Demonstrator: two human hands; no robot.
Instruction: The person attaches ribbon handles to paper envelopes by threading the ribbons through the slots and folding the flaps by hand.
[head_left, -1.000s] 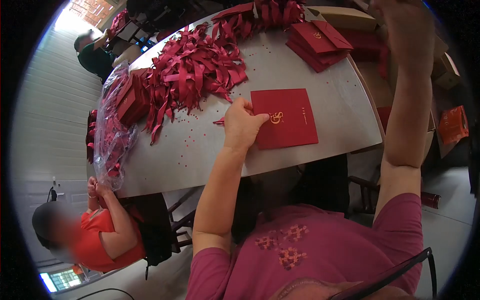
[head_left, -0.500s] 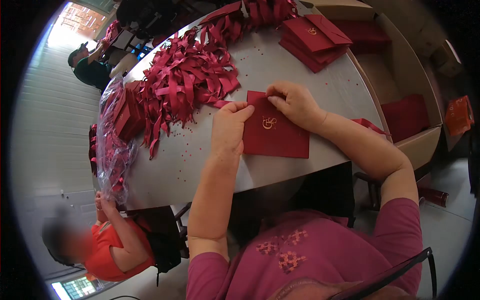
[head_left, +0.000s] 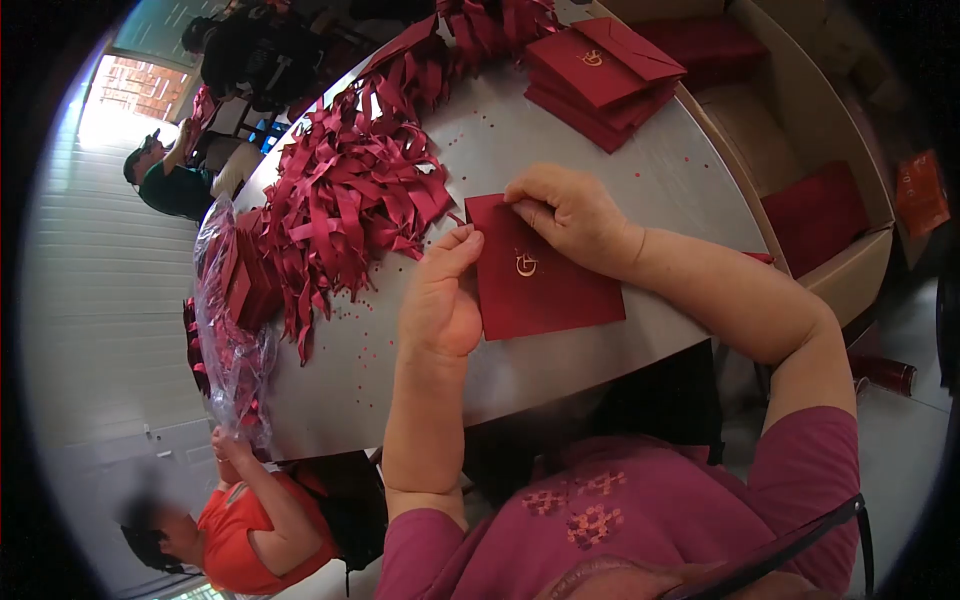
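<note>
A flat dark red paper gift bag with gold lettering lies in front of me, just above the table. My left hand grips its left edge near the upper corner, thumb and fingers closed. At the top edge, my right hand pinches the bag with bent fingers; the fingertips are partly hidden. A short end of red ribbon shows beside the upper left corner. Beyond my left hand lies a big heap of red ribbon handles.
Several folded red bags are stacked at the table's far right. A cardboard box with red items stands beyond that edge. On the left, a person in orange holds clear plastic around red bags. Small red dots speckle the metal table.
The view has shifted, and the bag appears slightly lower and turned a little. Less ribbon shows at its upper left corner. Both hands still hold the bag.
</note>
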